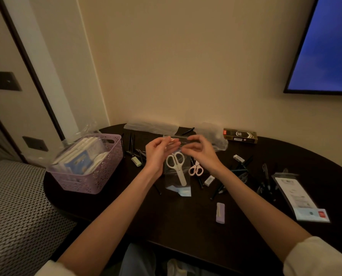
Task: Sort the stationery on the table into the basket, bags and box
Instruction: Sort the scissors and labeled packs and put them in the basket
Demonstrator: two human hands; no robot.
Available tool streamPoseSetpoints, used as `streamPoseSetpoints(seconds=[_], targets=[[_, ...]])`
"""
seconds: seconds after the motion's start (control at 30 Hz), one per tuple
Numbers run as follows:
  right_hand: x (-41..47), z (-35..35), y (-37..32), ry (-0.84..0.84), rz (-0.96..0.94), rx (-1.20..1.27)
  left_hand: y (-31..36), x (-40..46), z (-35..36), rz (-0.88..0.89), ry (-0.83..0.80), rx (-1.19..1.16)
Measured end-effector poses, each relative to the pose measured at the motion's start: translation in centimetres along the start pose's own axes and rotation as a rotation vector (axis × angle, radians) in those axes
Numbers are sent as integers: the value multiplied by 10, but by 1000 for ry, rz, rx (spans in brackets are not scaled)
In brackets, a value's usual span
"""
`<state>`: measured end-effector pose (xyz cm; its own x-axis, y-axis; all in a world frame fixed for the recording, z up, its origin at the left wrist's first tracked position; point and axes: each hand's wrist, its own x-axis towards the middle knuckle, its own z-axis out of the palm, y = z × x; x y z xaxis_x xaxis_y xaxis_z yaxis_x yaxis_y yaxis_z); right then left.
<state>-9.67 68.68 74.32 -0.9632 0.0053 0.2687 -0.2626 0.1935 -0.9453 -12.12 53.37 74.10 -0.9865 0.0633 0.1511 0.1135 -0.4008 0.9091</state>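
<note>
Head view: both my hands, left hand (pixel 159 148) and right hand (pixel 198 150), pinch the clear bag (pixel 178 176); I'd press its seal evenly, white scissors (pixel 177 166) inside.

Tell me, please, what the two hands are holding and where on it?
Both the left hand and right hand pinch the top edge of a clear bag holding white scissors.

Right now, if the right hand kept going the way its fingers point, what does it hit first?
The right hand points left toward the left hand; both pinch the top of the clear bag holding white scissors. It would likely meet the left hand's fingers first, though depth is unclear.
</note>
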Motion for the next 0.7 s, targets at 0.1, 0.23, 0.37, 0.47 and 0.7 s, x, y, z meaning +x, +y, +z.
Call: streamPoseSetpoints(seconds=[0.1,0.23,0.37,0.47,0.7], targets=[[1,-2,8,-56,-9,24,-2,1,-5,-8,-51,13],[5,-3,11,-30,-19,87,-1,2,-14,-4,-116,87],[8,-3,11,-55,-23,78,5,4,-28,-3,-195,159],[9,-4,8,-106,-15,86,11,4,-37,0,-242,264],[12,-10,8,-205,50,100,14,10,-50,10,-270,448]])
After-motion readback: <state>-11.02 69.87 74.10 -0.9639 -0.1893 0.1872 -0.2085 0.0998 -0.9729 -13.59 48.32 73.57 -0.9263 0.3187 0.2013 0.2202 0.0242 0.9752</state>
